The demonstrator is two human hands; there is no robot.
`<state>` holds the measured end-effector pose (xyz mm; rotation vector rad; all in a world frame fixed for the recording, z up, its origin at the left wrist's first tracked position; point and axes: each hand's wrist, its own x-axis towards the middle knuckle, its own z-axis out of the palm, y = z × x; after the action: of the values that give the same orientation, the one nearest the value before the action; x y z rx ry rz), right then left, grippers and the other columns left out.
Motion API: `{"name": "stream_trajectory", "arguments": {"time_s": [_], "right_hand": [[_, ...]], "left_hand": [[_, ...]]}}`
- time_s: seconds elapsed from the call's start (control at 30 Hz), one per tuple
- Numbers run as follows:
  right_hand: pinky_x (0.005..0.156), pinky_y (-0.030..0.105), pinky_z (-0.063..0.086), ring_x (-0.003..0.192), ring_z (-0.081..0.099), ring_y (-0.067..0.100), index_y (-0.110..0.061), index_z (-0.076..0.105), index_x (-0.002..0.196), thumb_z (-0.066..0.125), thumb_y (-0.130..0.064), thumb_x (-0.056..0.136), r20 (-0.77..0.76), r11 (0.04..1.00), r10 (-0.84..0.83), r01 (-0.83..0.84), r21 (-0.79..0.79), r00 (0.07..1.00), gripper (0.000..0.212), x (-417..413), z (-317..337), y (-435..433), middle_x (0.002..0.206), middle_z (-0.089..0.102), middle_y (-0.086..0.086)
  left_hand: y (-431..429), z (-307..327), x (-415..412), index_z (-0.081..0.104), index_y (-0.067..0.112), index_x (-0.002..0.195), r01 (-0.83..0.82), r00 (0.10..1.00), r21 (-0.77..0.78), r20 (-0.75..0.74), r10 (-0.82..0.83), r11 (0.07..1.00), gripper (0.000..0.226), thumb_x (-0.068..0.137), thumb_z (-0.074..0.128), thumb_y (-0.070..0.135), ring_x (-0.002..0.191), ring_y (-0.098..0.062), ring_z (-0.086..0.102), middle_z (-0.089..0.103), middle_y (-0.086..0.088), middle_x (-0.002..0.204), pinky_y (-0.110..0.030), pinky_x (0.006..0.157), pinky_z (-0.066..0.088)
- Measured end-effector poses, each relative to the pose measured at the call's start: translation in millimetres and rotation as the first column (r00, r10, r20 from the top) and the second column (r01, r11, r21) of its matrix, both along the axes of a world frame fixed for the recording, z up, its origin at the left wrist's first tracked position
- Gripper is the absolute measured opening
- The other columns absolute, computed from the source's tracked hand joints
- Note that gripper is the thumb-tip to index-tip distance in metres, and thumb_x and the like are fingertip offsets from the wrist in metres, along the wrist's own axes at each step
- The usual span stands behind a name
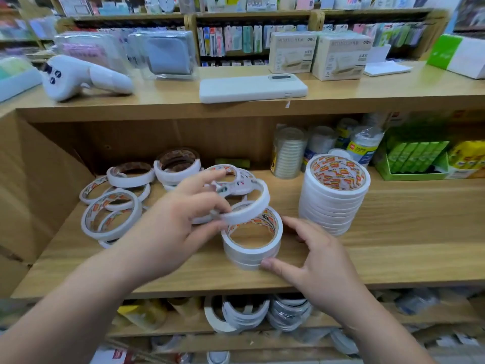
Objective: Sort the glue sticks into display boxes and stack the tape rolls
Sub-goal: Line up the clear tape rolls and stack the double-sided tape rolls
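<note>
My left hand point(181, 219) pinches a thin white tape roll point(249, 206), tilted just above a short stack of tape rolls point(252, 245) in the middle of the wooden shelf point(393, 245). My right hand point(312, 256) steadies that short stack, with thumb and fingers curved round its right side. A tall stack of tape rolls point(333, 195) stands to the right. Several loose tape rolls point(112, 206) lie scattered at the left, some leaning on each other. Green glue stick boxes point(414, 158) sit in a display box at the far right.
Clear tape packs and bottles point(315, 148) stand at the shelf's back. On the top board lie a white phone point(252, 88), a white controller point(78, 77) and two cardboard boxes point(317, 55). A lower shelf holds more tape rolls point(249, 313).
</note>
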<state>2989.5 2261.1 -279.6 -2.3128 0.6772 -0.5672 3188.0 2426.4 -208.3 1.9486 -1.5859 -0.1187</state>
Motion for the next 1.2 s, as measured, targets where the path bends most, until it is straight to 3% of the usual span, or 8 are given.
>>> {"name": "stream_trajectory", "arguments": {"time_s": [0.23,0.5,0.63,0.77,0.87,0.97,1.1,1.2], "right_hand": [[0.102,0.021,0.047,0.122,0.054,-0.006,-0.028,0.046,0.147,0.080,-0.068,0.055,0.151,0.982,0.030,-0.057,0.180,0.988,0.105,-1.4,0.6,-1.0,0.135,0.059,-0.017],[0.103,0.025,0.048,0.124,0.055,-0.004,-0.031,0.050,0.144,0.078,-0.058,0.067,0.181,0.962,0.080,-0.123,0.244,0.980,0.086,-5.7,0.5,-4.6,0.134,0.060,-0.020],[0.105,0.035,0.048,0.124,0.057,0.001,-0.033,0.054,0.141,0.075,-0.052,0.078,0.176,0.958,0.095,-0.138,0.253,0.980,0.069,-1.1,1.1,-4.1,0.133,0.062,-0.021],[0.104,0.032,0.049,0.121,0.059,0.000,-0.033,0.056,0.138,0.076,-0.046,0.079,0.198,0.951,0.100,-0.152,0.268,0.975,0.063,3.1,1.4,-5.1,0.129,0.064,-0.022],[0.101,0.015,0.045,0.122,0.054,-0.010,-0.037,0.046,0.143,0.081,-0.055,0.067,0.218,0.957,0.086,-0.141,0.253,0.972,0.085,1.3,3.4,-3.3,0.131,0.059,-0.027],[0.103,0.018,0.045,0.126,0.053,-0.005,-0.036,0.035,0.151,0.084,-0.066,0.055,0.253,0.955,0.045,-0.115,0.272,0.966,0.111,-2.5,2.0,-3.1,0.139,0.054,-0.024],[0.104,0.014,0.042,0.128,0.051,-0.007,-0.043,0.032,0.150,0.090,-0.058,0.050,0.191,0.976,0.047,-0.085,0.199,0.980,0.117,-5.1,-0.4,-0.4,0.141,0.051,-0.027],[0.100,0.000,0.031,0.129,0.042,-0.015,-0.042,0.033,0.151,0.094,-0.053,0.049,0.129,0.992,0.002,-0.019,0.127,0.992,0.120,-4.4,2.6,5.1,0.141,0.046,-0.033]], "left_hand": [[1.1,-19.2,-16.1,0.066,0.039,0.100,0.097,0.995,0.023,0.036,-0.098,0.995,0.013,0.091,0.069,0.030,0.148,0.000,0.025,0.031,0.017,0.159,-0.034,0.116,0.035],[-7.9,-34.7,-25.3,0.044,0.040,0.145,-0.126,0.961,-0.025,-0.250,0.116,0.992,0.094,0.062,0.089,0.047,0.135,0.007,0.043,0.045,0.025,0.146,-0.029,0.110,0.045],[-12.9,-40.0,-29.2,0.046,0.041,0.139,-0.178,0.894,-0.040,-0.424,0.144,0.983,0.098,0.051,0.091,0.046,0.121,0.010,0.056,0.059,0.031,0.128,-0.023,0.101,0.051],[-14.0,-41.2,-30.6,0.045,0.040,0.139,-0.214,0.881,-0.038,-0.438,0.176,0.976,0.099,0.051,0.092,0.041,0.117,0.011,0.057,0.059,0.031,0.125,-0.017,0.095,0.052],[-20.0,-39.8,-35.7,0.043,0.034,0.146,-0.196,0.882,-0.033,-0.443,0.162,0.980,0.107,0.051,0.092,0.045,0.118,0.013,0.056,0.057,0.031,0.129,-0.016,0.095,0.051],[-28.9,-30.9,-33.4,0.036,0.032,0.153,-0.116,0.916,0.042,-0.383,0.123,0.992,0.115,0.055,0.094,0.042,0.121,0.015,0.052,0.055,0.025,0.137,-0.014,0.099,0.048],[-36.9,-3.5,1.5,0.055,0.029,0.142,-0.141,0.951,0.024,-0.276,0.142,0.990,0.091,0.063,0.080,0.067,0.117,0.008,0.056,0.060,0.021,0.129,-0.019,0.099,0.049],[-57.6,9.3,40.3,0.065,0.025,0.131,-0.269,0.963,0.010,-0.013,0.269,0.963,0.049,0.090,0.061,0.052,0.125,-0.006,0.053,0.063,0.012,0.128,-0.027,0.105,0.041]]}}
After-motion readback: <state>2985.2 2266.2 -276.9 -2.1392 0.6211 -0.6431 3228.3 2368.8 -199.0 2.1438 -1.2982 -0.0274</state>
